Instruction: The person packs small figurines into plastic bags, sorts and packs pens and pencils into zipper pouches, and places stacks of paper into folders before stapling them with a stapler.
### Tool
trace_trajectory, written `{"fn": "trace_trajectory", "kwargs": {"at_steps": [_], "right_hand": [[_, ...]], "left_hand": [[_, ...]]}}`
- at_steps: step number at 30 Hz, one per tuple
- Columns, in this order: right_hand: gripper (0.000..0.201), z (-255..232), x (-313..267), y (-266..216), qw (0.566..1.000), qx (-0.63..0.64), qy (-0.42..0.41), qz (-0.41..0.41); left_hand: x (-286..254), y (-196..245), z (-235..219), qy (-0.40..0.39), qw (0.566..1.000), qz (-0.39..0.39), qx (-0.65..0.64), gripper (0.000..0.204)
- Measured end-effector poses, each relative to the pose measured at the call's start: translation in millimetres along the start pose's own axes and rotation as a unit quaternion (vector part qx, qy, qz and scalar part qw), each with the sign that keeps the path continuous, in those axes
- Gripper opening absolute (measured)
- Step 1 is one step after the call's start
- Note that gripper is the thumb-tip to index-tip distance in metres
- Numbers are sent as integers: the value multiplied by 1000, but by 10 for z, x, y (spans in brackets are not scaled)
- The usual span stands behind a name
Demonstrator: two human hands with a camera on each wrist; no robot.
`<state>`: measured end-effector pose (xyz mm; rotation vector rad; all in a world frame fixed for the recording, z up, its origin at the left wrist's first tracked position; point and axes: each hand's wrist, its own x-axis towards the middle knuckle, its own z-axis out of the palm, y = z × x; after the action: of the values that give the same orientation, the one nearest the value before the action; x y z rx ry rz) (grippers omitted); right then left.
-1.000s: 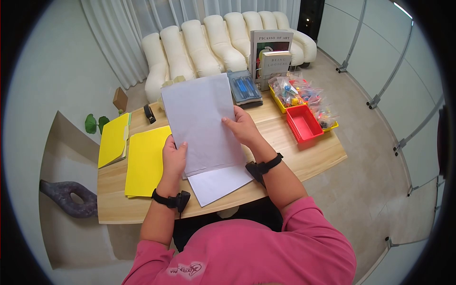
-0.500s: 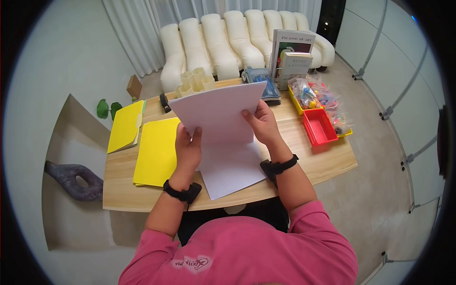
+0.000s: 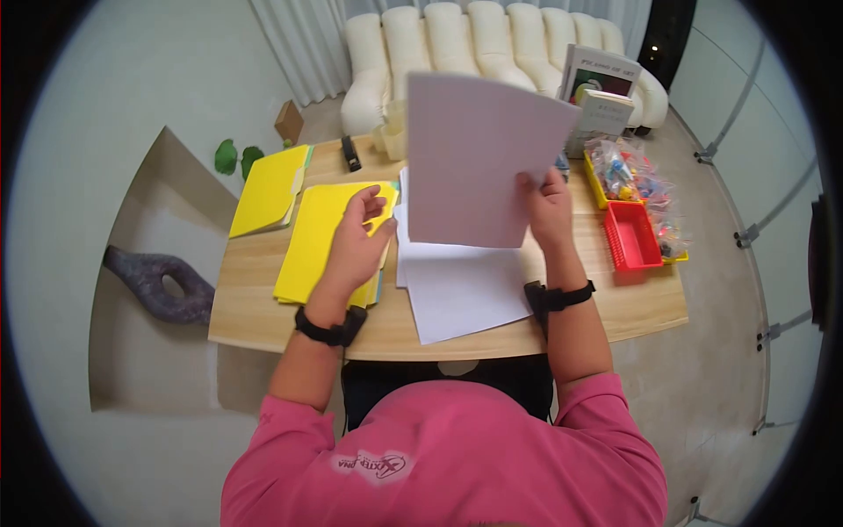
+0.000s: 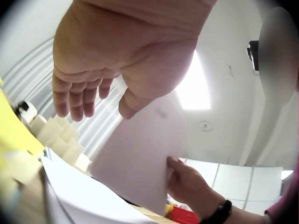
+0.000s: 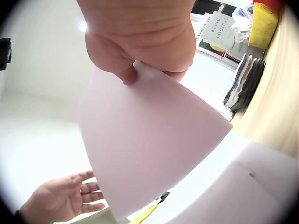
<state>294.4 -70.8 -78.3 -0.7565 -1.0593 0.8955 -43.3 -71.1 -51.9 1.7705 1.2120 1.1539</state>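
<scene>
My right hand point(image 3: 551, 209) pinches a white sheet of paper point(image 3: 479, 158) by its right edge, thumb on the near face, and holds it raised over the table. In the right wrist view the sheet point(image 5: 149, 140) hangs curved below the thumb. My left hand point(image 3: 358, 246) is apart from the sheet, its fingers loosely bent over the right edge of a yellow folder point(image 3: 320, 241). The left wrist view shows that hand point(image 4: 126, 56) holding nothing. More white paper point(image 3: 470, 294) lies on the table below the raised sheet.
Another yellow folder point(image 3: 268, 189) lies at the table's left. A black stapler point(image 3: 350, 154) and a cream holder point(image 3: 391, 136) stand at the back. At the right are a red basket point(image 3: 633, 237), bagged small items point(image 3: 619, 171) and upright books point(image 3: 606, 114). A cream sofa point(image 3: 448, 44) is behind.
My left hand has let go of the paper and moved left toward the yellow folder. My right hand keeps the sheet, now lifted to the right. The head view has shifted.
</scene>
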Motion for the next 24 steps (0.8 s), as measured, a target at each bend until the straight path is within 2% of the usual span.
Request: {"fn": "trace_trajectory", "kwargs": {"at_steps": [1, 2, 3, 4, 5, 6, 8, 9, 13, 16, 22, 24], "right_hand": [[28, -30, 18, -16, 1000, -6, 17, -14], [27, -25, 33, -45, 999, -11, 35, -29], [27, -8, 47, -66, 998, -6, 53, -42], [27, -17, 60, -64, 998, -3, 51, -38], [26, -47, 68, -57, 998, 6, 56, -33], [26, -79, 71, -39, 998, 14, 62, -28], [25, -90, 79, -4, 998, 11, 60, -25], [25, -76, 68, -9, 998, 10, 61, -20], [28, -56, 67, 10, 998, 16, 59, -13], [29, -36, 73, 2, 997, 20, 74, -19], [31, 26, 110, -113, 997, 27, 66, -10], [31, 77, 90, -163, 998, 29, 62, -13]], "left_hand": [[-32, -115, -201, -19, 999, -6, 40, 58], [-113, -85, -370, -15, 999, -13, 43, 58], [-216, -26, -529, -44, 982, -52, 178, 62], [-310, 12, -628, -74, 944, -89, 308, 65], [-415, -8, -675, -76, 943, -107, 307, 79], [-547, -74, -679, -76, 942, -112, 309, 79], [-757, -176, -616, -81, 921, -67, 376, 85], [-819, -159, -581, -92, 919, -85, 375, 88], [-965, -265, -457, -52, 914, -82, 394, 88], [-963, -214, -406, -54, 902, -113, 414, 88], [-977, 17, -399, -108, 890, -149, 417, 91], [-1032, 31, -394, -115, 876, -113, 456, 87]]}}
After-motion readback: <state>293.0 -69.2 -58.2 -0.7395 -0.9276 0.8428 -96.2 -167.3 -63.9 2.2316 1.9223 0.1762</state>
